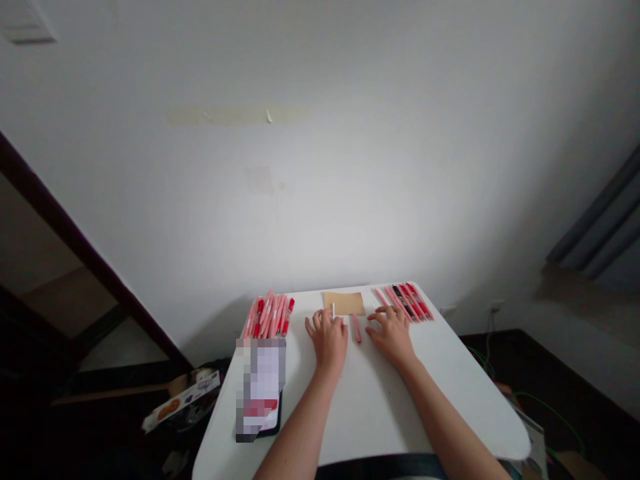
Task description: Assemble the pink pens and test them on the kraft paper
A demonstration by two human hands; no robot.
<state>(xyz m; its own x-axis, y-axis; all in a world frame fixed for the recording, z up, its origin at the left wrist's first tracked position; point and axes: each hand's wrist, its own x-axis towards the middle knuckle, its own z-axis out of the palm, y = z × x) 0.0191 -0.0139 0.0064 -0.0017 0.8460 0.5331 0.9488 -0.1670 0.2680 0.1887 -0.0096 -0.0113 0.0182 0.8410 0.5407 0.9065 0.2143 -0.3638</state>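
Observation:
My left hand (328, 339) rests palm down on the white table (380, 413), fingers slightly apart, with a small white piece (333, 310) at its fingertips. My right hand (392, 333) lies flat beside it, fingers spread, holding nothing. A single red pen (357, 328) lies on the table between the two hands. Just beyond the hands sits a tan card (345, 303).
A pile of red and pink pens (269, 316) lies at the far left of the table, another row of red and dark pens (406, 302) at the far right. A blurred phone-like object (261, 393) lies near the left edge. A white wall stands behind the table.

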